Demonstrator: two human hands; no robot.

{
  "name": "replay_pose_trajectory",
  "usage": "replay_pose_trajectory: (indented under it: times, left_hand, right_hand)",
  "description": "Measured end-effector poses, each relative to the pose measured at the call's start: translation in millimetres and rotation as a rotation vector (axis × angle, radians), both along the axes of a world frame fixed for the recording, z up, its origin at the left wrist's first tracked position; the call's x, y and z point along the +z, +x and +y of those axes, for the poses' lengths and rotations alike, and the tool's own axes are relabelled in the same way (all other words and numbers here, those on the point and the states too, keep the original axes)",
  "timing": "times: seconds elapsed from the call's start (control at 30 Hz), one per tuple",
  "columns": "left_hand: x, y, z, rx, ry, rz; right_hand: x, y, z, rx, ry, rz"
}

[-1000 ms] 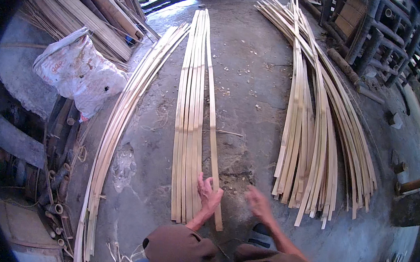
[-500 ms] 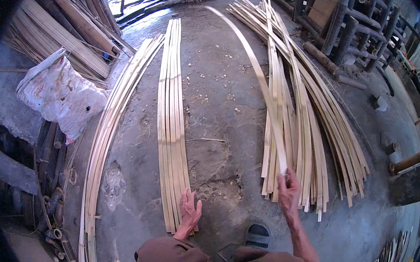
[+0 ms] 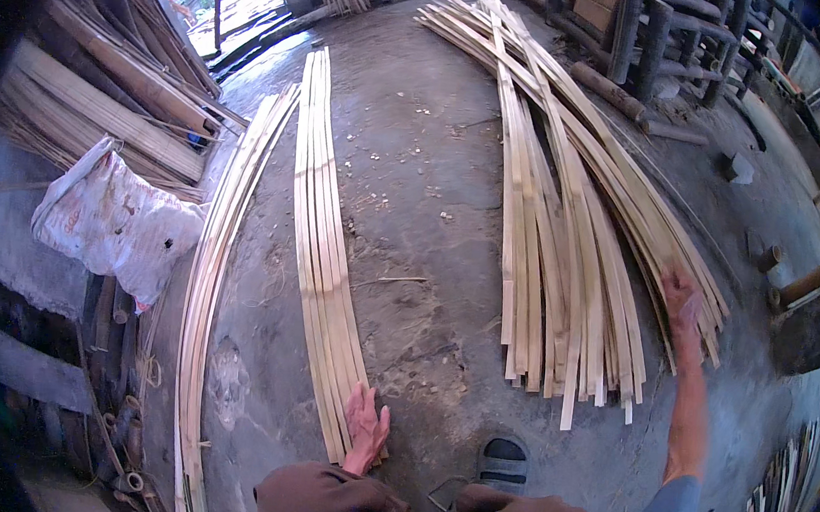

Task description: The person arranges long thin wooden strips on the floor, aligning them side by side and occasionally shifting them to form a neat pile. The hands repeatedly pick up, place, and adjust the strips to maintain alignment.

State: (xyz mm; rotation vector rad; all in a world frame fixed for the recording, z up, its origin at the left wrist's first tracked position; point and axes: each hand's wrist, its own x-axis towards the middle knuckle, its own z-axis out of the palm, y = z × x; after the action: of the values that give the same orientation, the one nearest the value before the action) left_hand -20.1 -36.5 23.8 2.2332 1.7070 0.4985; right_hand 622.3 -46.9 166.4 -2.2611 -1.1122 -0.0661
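My left hand [image 3: 368,428] rests with its fingers stretched out at the right edge of a row of pale bamboo strips [image 3: 322,239], near the row's close end. These strips lie side by side, running away from me. Over to the right, my right hand [image 3: 685,292] reaches to the near part of a big fanned pile of bamboo strips [image 3: 578,232], at its right side. Motion smears its fingers, so I cannot make out whether they grip a strip. Some strips in the pile cross over others.
Another bundle of strips [image 3: 221,240] lies on the left. Beyond it are a white sack [image 3: 120,221] and stacked split bamboo [image 3: 110,122]. A sandal [image 3: 504,459] shows by my knees. Bamboo furniture frames [image 3: 682,46] stand at the back right, with more strips [image 3: 779,493] at lower right.
My right hand no longer holds the long curved strip and has moved right and farther out to the pile's right side. My left hand stays by the middle row. The view has shifted slightly.
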Motion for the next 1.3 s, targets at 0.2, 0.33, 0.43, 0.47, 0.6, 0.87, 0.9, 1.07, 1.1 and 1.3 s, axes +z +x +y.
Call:
replay_pose_trajectory:
  times: [0.2,0.33,0.43,0.47,0.6,0.87,0.9,1.07,1.1,1.3]
  left_hand:
    - [2.5,-4.6,-7.7,-0.034,0.022,0.047]
    - [9.9,-12.7,-14.9,-0.001,0.009,0.106]
    - [-0.1,-2.6,-8.5,-0.021,-0.007,0.089]
    - [-4.2,0.3,-6.2,-0.029,-0.011,0.079]
    - [7.7,-17.2,-19.1,-0.002,0.052,0.158]
    - [-37.1,-12.8,-2.8,0.197,0.149,-0.122]
    - [-26.3,-2.0,5.5,0.259,0.053,-0.145]
    - [-23.2,16.5,14.8,0.351,-0.054,-0.331]
    - [-21.1,18.2,12.5,0.361,-0.056,-0.346]
    - [1.8,27.8,12.2,0.313,-0.116,-0.367]
  right_hand:
    - [-4.4,99.0,12.3,-0.014,-0.196,-0.254]
    - [13.7,125.3,28.0,-0.031,-0.356,-0.189]
    - [3.3,179.6,4.1,-0.129,-0.436,-0.293]
    - [0.6,194.6,-1.5,-0.163,-0.435,-0.345]
    - [-9.7,101.5,37.1,-0.123,-0.424,-0.386]
    - [-138.6,-223.7,26.8,0.659,0.0,0.848]
    - [-132.4,-282.6,22.3,0.84,0.014,0.615]
    - [-152.9,-458.2,11.9,0.848,-0.395,0.902]
    - [-152.2,-477.3,12.6,0.811,-0.376,0.926]
    - [-155.2,-492.7,15.5,0.745,-0.331,0.715]
